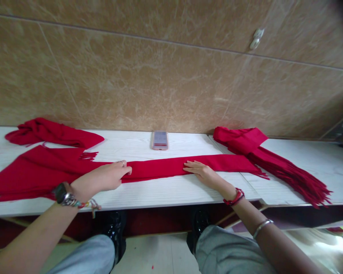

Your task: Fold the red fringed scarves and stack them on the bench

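Note:
A red fringed scarf (157,170) lies folded into a long narrow strip across the white bench top. Its left part spreads out wider, and a fringe shows at its right end. My left hand (110,177) is closed on the strip near where it widens, with the fingers curled into the cloth. Farther right, my right hand (201,172) rests flat on the strip, fingers stretched out and holding nothing. A second red scarf (57,133) lies bunched behind the wide part. To the right is another red scarf (282,167), loosely folded, its fringe near the front edge.
A phone (160,140) lies at the back of the white bench top (160,196), against the brown marbled wall (148,83). A small white fixture (256,39) is on the wall. Below the front edge are dark red shelf spaces (154,220) and my black shoes (114,232).

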`<state>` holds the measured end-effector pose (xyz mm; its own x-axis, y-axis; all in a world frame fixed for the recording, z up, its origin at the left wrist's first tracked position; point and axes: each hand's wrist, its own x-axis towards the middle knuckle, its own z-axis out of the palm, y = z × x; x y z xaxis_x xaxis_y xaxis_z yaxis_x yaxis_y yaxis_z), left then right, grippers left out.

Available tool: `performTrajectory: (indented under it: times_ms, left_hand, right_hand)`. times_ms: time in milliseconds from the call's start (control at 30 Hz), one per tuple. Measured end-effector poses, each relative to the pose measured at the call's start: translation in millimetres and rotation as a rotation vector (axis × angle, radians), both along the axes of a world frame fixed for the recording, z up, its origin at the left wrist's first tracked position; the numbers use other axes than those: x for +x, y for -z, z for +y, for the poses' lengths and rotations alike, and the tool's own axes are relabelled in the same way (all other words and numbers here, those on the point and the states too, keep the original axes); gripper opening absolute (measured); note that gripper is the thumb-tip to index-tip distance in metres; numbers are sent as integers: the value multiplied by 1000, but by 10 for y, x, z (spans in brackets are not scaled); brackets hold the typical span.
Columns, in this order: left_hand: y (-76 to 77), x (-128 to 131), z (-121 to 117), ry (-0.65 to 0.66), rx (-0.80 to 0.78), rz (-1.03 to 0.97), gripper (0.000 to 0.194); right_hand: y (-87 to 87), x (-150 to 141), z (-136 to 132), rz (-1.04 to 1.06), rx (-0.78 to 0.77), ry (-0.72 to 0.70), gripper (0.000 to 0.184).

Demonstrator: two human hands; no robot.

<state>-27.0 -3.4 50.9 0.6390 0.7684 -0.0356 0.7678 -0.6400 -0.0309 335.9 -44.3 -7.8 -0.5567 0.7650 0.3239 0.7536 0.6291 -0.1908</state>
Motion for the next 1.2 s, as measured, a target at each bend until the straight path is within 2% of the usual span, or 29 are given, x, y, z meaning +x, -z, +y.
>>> performTrajectory:
  times_ms: [67,200,267,333,433,533,600,667,767,833,1000,1200]
  left_hand:
    - [-25,184,-53,128,29,-20,27]
    - [65,669,-161,283,146,-136,37]
    - [135,877,-189,299,115,-152,41]
    - [185,1010,-198,281,-3,-126,43]
    - [187,1076,-206,205,-213,-56,47]
    - [119,1085,-231,109,-302,-23,46]
    - [76,1124,-253,103,-276,-13,44]
    - [68,1207,-266,155,-165,-38,41]
    - [136,1369,-253,207,12,-111,41]
    - [212,1459,-223,183,48,-130,44]
    - [334,1514,-119,133,-80,-56,48]
    - [252,1519,-91,106,-185,-12,50]
  right_hand:
    - [-15,-21,-16,0,-3,-18,46]
    - [-36,-63,-52,-18,-14,-48,40]
    - [-43,-69,-70,-38,-24,-52,38]
    - [-46,-59,-89,-59,-36,-50,38]
    - [-43,-24,-116,-80,-53,-26,38]
    - [-30,12,-132,-85,-56,10,38]
    - [-25,24,-131,-86,-40,66,38]
    - [-28,22,-121,-87,-7,170,39]
    - [-38,-2,-100,-91,33,351,43]
    - [-39,-19,-94,-121,5,411,45]
    - [-23,44,-129,-257,-118,420,48]
    - [-79,298,-145,-286,-83,575,48]
